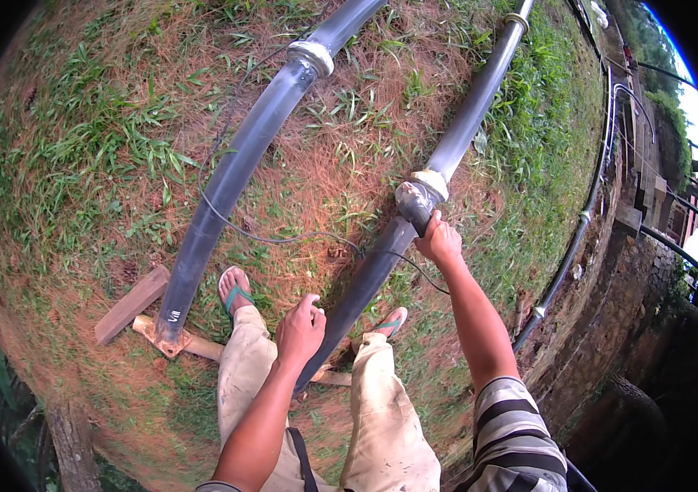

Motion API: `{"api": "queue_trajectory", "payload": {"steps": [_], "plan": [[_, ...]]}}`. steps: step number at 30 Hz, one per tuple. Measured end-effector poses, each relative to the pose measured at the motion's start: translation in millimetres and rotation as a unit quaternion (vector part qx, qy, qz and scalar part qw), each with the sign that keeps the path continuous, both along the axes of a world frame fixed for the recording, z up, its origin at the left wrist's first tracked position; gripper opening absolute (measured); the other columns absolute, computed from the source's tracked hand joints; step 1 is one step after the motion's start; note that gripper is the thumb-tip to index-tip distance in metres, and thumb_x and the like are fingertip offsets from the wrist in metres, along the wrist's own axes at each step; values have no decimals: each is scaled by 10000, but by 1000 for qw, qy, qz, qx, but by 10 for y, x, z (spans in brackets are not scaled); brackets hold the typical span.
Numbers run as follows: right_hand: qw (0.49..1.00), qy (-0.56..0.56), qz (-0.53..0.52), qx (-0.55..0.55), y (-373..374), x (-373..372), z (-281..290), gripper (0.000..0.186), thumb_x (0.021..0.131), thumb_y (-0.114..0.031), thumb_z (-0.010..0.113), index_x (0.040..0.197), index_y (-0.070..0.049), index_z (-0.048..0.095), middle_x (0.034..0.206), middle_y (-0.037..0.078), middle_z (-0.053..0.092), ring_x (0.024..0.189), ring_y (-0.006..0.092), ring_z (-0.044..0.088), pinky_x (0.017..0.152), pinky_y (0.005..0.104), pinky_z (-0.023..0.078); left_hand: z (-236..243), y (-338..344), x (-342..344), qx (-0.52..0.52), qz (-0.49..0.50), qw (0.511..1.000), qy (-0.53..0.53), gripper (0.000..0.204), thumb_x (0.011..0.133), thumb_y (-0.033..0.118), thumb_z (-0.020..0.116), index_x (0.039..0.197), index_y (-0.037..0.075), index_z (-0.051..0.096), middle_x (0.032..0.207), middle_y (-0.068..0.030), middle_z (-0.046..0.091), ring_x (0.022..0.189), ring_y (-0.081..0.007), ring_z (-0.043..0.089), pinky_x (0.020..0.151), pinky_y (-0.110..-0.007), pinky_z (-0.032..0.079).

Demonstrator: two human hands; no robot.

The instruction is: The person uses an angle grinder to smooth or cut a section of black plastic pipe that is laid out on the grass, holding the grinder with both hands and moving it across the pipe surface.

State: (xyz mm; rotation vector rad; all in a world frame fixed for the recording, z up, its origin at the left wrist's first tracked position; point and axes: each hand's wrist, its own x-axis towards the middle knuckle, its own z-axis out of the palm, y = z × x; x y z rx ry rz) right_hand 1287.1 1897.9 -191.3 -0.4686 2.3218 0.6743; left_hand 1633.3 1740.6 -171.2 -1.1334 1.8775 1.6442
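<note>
My right hand point(439, 242) is closed round a dark grey, rounded piece point(415, 203), like the body of a power tool; its exact kind is unclear. This piece lies against the right black pipe point(382, 266), just below a pale, lumpy collar point(433, 182). My left hand point(301, 332) is loosely curled beside the pipe's lower stretch, nothing visible in it. A thin dark cable point(283, 239) crosses from the left pipe over the right pipe and passes under my right forearm.
Another black pipe point(230, 184) with a pale collar point(310, 57) runs on my left. Its near end meets a rusty metal bar point(201, 346) beside a wooden block point(133, 303). My sandalled feet stand between the pipes on grass and dry needles. A stone wall point(611, 303) lies right.
</note>
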Motion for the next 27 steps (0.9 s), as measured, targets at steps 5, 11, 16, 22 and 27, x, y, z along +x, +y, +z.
{"api": "queue_trajectory", "payload": {"steps": [5, 11, 16, 22, 27], "plan": [[999, 13, 7, -29, 172, -76, -73, 761, 829, -359, 763, 1377, 59, 440, 1179, 296, 732, 1113, 432, 732, 996, 492, 579, -27, 156, -9, -11, -5, 1000, 15, 336, 998, 205, 644, 1314, 94, 627, 1047, -114, 789, 985, -321, 760, 870, -472, 568], [1000, -14, 2, -17, 60, -97, -134, 866, 833, -370, 755, 1479, 90, 407, 1249, 283, 720, 1182, 404, 712, 1022, 469, 570, 2, 252, 2, 1, -7, 1000, -21, 362, 994, 205, 644, 1339, 100, 623, 1054, -116, 788, 981, -312, 762, 880, -465, 566], [1000, -26, 9, -5, -52, -176, -387, 952, 828, -478, 810, 1497, 86, 434, 1337, 279, 681, 1264, 401, 668, 1075, 463, 534, -29, 371, 13, 7, 7, 1000, -17, 372, 994, 208, 644, 1349, 102, 619, 1042, -110, 786, 977, -301, 764, 882, -460, 566], [997, -58, -31, 33, -316, -291, -627, 968, 814, -475, 814, 1506, 85, 433, 1410, 259, 653, 1338, 363, 633, 1125, 433, 508, -18, 430, -10, 22, 15, 999, -27, 378, 995, 190, 645, 1357, 89, 612, 1043, -113, 785, 978, -297, 763, 880, -455, 568], [999, -44, -14, 24, -226, -227, -466, 866, 855, -397, 762, 1501, 76, 433, 1392, 246, 666, 1306, 361, 655, 1100, 427, 528, 0, 433, -42, 32, 27, 999, -28, 395, 982, 176, 644, 1365, 89, 605, 1049, -121, 779, 989, -344, 747, 880, -488, 560]]}}
